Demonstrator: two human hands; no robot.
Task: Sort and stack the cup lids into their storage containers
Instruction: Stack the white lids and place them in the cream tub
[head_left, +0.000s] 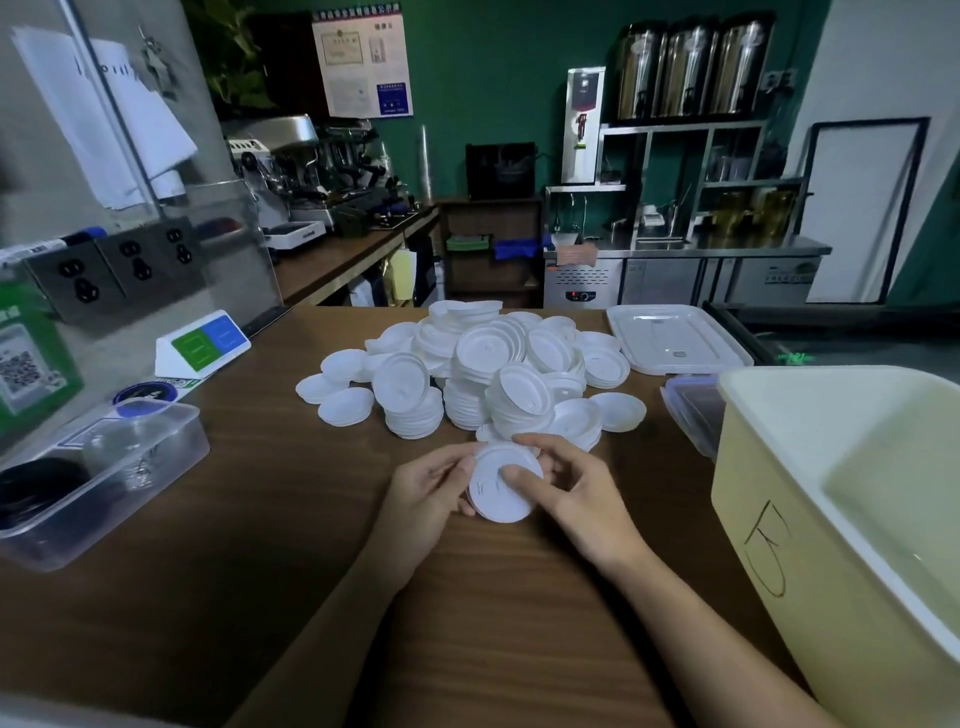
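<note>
A big heap of white cup lids (483, 369) lies in the middle of the wooden counter (291, 545), some in short stacks, some loose. In front of the heap both hands hold a small stack of white lids (496, 493). My left hand (428, 491) grips its left edge. My right hand (566, 488) curls round its right side with the thumb pressed on the top lid. A large pale yellow bin (769, 499) stands open at the right. A clear box (104, 478) at the left holds black lids and clear lids.
A white container lid (675, 338) lies flat at the back right, beside a small clear box with a blue-rimmed lid (691, 410). A green and blue sign (205, 343) and a QR-code stand (31, 358) sit at the left. Wall sockets are behind them.
</note>
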